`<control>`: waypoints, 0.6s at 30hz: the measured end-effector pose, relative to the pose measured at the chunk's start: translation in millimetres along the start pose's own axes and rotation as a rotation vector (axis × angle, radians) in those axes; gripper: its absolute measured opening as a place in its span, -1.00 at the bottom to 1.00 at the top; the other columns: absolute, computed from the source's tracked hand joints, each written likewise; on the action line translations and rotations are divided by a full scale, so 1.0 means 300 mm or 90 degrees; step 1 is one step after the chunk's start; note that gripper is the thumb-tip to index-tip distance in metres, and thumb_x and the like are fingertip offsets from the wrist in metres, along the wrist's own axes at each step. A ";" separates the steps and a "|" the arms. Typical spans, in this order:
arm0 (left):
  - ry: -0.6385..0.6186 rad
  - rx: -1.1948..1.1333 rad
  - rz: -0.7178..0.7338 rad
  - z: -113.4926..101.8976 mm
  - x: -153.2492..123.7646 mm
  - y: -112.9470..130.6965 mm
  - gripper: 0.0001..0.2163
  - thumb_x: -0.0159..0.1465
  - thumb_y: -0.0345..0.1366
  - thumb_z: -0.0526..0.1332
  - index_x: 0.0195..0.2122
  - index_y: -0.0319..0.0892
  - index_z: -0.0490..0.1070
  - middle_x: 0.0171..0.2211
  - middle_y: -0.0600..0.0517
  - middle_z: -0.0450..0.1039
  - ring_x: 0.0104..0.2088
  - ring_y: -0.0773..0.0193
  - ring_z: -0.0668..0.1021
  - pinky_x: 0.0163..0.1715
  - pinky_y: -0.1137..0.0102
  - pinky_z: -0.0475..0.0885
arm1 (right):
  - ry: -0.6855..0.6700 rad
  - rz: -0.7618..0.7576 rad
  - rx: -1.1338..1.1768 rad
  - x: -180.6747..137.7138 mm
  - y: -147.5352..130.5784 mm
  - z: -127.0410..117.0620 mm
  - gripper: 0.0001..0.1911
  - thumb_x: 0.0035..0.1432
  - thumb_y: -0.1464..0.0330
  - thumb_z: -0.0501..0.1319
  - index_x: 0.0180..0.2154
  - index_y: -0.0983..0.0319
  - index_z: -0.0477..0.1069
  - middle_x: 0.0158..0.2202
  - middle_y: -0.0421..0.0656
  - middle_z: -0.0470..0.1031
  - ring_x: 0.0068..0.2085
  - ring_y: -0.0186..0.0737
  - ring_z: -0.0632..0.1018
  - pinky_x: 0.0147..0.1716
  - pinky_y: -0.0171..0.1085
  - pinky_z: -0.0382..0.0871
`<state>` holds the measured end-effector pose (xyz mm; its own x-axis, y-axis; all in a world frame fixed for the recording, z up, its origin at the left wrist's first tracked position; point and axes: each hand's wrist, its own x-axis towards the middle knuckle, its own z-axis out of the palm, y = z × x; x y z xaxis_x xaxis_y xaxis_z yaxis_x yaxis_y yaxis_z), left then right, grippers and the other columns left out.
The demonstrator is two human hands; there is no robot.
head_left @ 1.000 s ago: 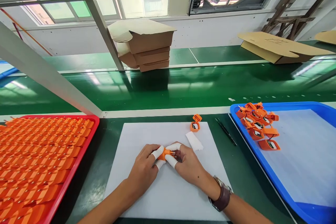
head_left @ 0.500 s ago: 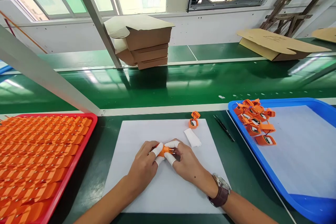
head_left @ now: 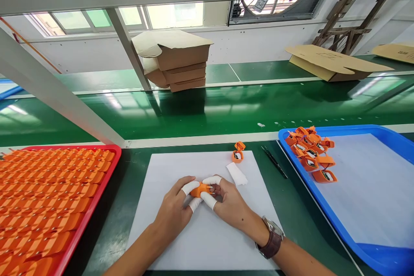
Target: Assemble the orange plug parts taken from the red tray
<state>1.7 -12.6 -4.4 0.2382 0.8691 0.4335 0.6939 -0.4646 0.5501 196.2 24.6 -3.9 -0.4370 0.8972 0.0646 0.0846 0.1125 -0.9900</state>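
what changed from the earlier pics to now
The left grip has eased slightly left, baring more of the orange piece. Nothing was visibly picked up or released; the right grip still holds the piece. The white strip, black tool, red tray and blue tray stayed put.

The left hand [head_left: 173, 209] has spread (only slightly), baring more of the orange piece [head_left: 201, 189].

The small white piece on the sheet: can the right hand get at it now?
Probably yes: the white piece lies close to the right hand, with nothing visible between them. However, that hand holds the orange part, so it might need to let go first.
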 end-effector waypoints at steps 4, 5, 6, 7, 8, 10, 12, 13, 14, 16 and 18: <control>-0.031 -0.066 -0.057 -0.012 0.001 0.006 -0.66 0.35 -0.39 0.21 0.13 -0.02 0.28 0.03 -0.05 0.46 -0.10 0.22 0.60 -0.10 0.28 0.60 | -0.011 -0.036 0.008 0.001 -0.013 -0.011 -0.76 0.29 0.29 0.22 0.00 0.09 0.41 -0.24 -0.20 0.43 -0.25 -0.25 0.48 -0.21 -0.20 0.45; -0.039 -0.069 -0.065 -0.015 0.003 0.007 -0.65 0.34 -0.39 0.21 0.13 -0.02 0.27 0.01 -0.05 0.47 -0.11 0.22 0.59 -0.10 0.27 0.59 | -0.015 -0.039 0.014 0.000 -0.016 -0.016 -0.76 0.33 0.27 0.18 0.02 0.09 0.40 -0.23 -0.20 0.43 -0.25 -0.24 0.48 -0.21 -0.19 0.44; -0.045 -0.066 -0.069 -0.019 0.005 0.006 -0.65 0.34 -0.38 0.22 0.13 -0.02 0.27 -0.01 -0.05 0.46 -0.10 0.20 0.57 -0.09 0.25 0.58 | -0.017 -0.040 0.018 0.000 -0.019 -0.021 -0.76 0.37 0.26 0.13 0.04 0.08 0.39 -0.22 -0.19 0.43 -0.26 -0.24 0.48 -0.20 -0.19 0.44; -0.049 -0.061 -0.072 -0.024 0.008 0.006 -0.65 0.33 -0.38 0.22 0.13 -0.03 0.27 -0.02 -0.05 0.46 -0.09 0.18 0.56 -0.09 0.23 0.57 | -0.015 -0.037 0.019 -0.001 -0.021 -0.026 -0.75 0.41 0.25 0.07 0.05 0.08 0.39 -0.23 -0.18 0.42 -0.26 -0.24 0.48 -0.21 -0.18 0.43; -0.054 -0.059 -0.075 -0.030 0.012 0.005 -0.64 0.33 -0.38 0.22 0.13 -0.03 0.27 -0.03 -0.05 0.45 -0.07 0.16 0.54 -0.09 0.21 0.56 | -0.008 -0.035 0.016 -0.001 -0.022 -0.030 -0.73 0.43 0.24 0.02 0.06 0.08 0.38 -0.24 -0.18 0.41 -0.27 -0.24 0.48 -0.22 -0.18 0.43; -0.070 -0.067 -0.090 -0.044 0.019 0.002 -0.62 0.34 -0.39 0.20 0.16 -0.01 0.25 -0.03 -0.06 0.43 -0.04 0.14 0.52 -0.08 0.19 0.55 | 0.008 -0.029 -0.001 -0.002 -0.021 -0.038 -0.69 0.45 0.24 -0.04 0.07 0.09 0.38 -0.28 -0.18 0.39 -0.29 -0.24 0.47 -0.26 -0.18 0.42; -0.093 -0.089 -0.115 -0.058 0.022 -0.005 -0.60 0.35 -0.40 0.16 0.20 0.01 0.23 0.00 -0.08 0.41 -0.04 0.14 0.52 -0.08 0.18 0.56 | 0.016 -0.017 -0.028 -0.003 -0.018 -0.043 -0.69 0.45 0.24 -0.04 0.08 0.09 0.37 -0.27 -0.18 0.39 -0.29 -0.23 0.47 -0.26 -0.18 0.41; -0.106 -0.100 -0.132 -0.065 0.022 -0.010 -0.58 0.36 -0.41 0.14 0.22 0.03 0.22 0.03 -0.08 0.39 -0.04 0.14 0.52 -0.10 0.19 0.57 | 0.017 -0.013 -0.043 -0.003 -0.016 -0.043 -0.70 0.44 0.24 -0.02 0.09 0.09 0.36 -0.25 -0.17 0.40 -0.29 -0.22 0.47 -0.26 -0.17 0.41; -0.117 -0.109 -0.150 -0.070 0.021 -0.014 -0.57 0.36 -0.42 0.12 0.23 0.05 0.21 0.06 -0.09 0.37 -0.05 0.15 0.52 -0.14 0.21 0.58 | 0.017 -0.011 -0.058 -0.003 -0.014 -0.043 -0.70 0.44 0.24 -0.01 0.09 0.09 0.35 -0.24 -0.17 0.41 -0.27 -0.21 0.47 -0.24 -0.17 0.41; -0.134 -0.117 -0.183 -0.078 0.019 -0.023 -0.54 0.36 -0.42 0.10 0.26 0.07 0.20 0.11 -0.09 0.34 -0.07 0.17 0.53 -0.19 0.25 0.59 | 0.023 -0.018 -0.080 -0.004 -0.011 -0.040 -0.72 0.42 0.26 0.02 0.08 0.08 0.36 -0.22 -0.16 0.43 -0.25 -0.20 0.48 -0.22 -0.15 0.41; -0.143 -0.109 -0.197 -0.082 0.020 -0.028 -0.51 0.35 -0.41 0.15 0.28 0.08 0.18 0.12 -0.07 0.34 -0.07 0.19 0.53 -0.15 0.25 0.59 | 0.029 -0.030 -0.088 -0.005 -0.009 -0.036 -0.74 0.41 0.27 0.05 0.06 0.09 0.36 -0.19 -0.15 0.45 -0.24 -0.19 0.48 -0.20 -0.15 0.42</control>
<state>-19.5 -7.8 11.0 0.1917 0.9787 0.0732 0.6379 -0.1809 0.7485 206.5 27.6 -0.1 -0.4025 0.9076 0.1198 0.1879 0.2100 -0.9595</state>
